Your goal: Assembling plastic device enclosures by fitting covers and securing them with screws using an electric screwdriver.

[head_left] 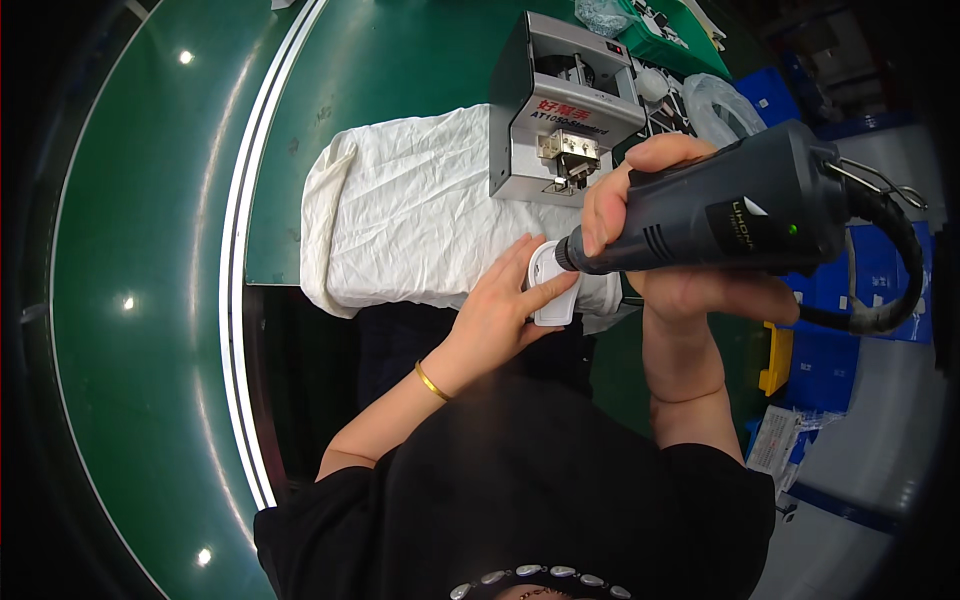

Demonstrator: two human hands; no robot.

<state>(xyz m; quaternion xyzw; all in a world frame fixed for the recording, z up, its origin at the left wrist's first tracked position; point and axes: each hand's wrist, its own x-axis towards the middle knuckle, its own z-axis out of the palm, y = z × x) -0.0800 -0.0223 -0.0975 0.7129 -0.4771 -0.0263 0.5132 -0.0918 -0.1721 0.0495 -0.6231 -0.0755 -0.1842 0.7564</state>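
Observation:
My right hand is wrapped round a dark grey electric screwdriver, with a green light near its cable end. The screwdriver is tilted nearly level, and its nose meets a small white plastic part. Closed on that white part is my left hand, thumb across its face and fingers along its far side. The tool's tip and any screw under it are hidden. Beneath the part lies a white cloth-covered pad at the table's near edge.
Behind the pad stands a grey box-shaped machine with a metal fixture at its front. A green bin of small parts and a clear plastic bag are at the back right. A black cable curves from the screwdriver. Blue bins sit right.

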